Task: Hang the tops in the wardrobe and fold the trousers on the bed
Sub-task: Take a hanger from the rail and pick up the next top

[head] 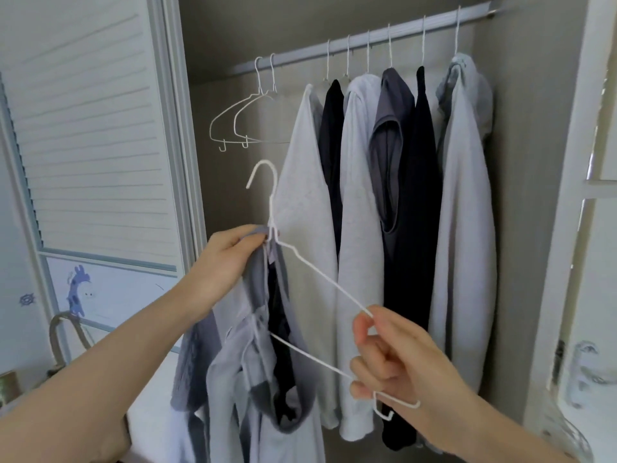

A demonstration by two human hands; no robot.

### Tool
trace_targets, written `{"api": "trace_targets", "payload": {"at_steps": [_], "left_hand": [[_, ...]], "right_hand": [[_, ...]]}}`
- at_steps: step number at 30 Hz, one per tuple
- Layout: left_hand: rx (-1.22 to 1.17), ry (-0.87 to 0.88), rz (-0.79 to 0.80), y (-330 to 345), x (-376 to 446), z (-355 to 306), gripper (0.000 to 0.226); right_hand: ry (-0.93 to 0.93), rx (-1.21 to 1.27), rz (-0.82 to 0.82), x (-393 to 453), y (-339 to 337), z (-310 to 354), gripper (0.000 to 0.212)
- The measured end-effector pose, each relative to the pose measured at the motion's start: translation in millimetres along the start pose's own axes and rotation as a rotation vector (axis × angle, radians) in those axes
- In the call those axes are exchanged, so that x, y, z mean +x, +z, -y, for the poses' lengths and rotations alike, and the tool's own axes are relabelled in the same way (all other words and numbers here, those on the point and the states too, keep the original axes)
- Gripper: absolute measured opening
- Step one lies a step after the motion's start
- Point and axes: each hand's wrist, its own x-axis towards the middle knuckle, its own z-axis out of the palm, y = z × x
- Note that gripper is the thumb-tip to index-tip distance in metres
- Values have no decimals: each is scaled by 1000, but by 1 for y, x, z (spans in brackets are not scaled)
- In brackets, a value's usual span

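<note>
Head view looks into an open wardrobe (521, 195) with a louvred sliding door (93, 128) pushed to the left and one rail (360, 41) running across the top. Six tops hang on the rail at the right, each on its own white wire hanger, packed close and touching — from left to right a pale grey one (300, 202), a black one (332, 135), a second pale one (360, 228), a slate-grey one (394, 145), a long black one (424, 228) and a pale grey one (464, 245) nearest the wardrobe's right wall. Left of them two bare hangers (233, 118) hang side by side on the same rail, apart from the clothes. Below these, in front of the wardrobe, a bundle of tops (267, 379) droops from the left hand (227, 262); grey-blue, pale blue and dark cloth show in it, but how many garments it holds cannot be told. The left hand's grip is clenched on the grey-blue cloth at the neck of one more white hanger (314, 272), whose hook points up, clear of the rail. The right hand (397, 355) pinches that hanger's far shoulder between thumb and fingertips — its grip is closed on the wire, with the end notch jutting out beneath the palm. One arm of the hanger is inside the bundle, the other bare.
</note>
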Motion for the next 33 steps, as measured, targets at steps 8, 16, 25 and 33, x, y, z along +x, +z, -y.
{"api": "trace_targets", "payload": {"at_steps": [8,16,25,33], "left_hand": [[565,387,120,-28,-3,-17,58],[234,338,40,1,-14,-27,58],[-90,93,-95,7,-10,-15,59],[-84,77,-160,-10,-13,-13,60]], "right_hand": [[-107,105,143,-9,-4,5,34],[144,147,427,15,-18,4,58],[70,-766,128,38,-7,-27,25],[-512,-1905,553,24,4,-59,20]]}}
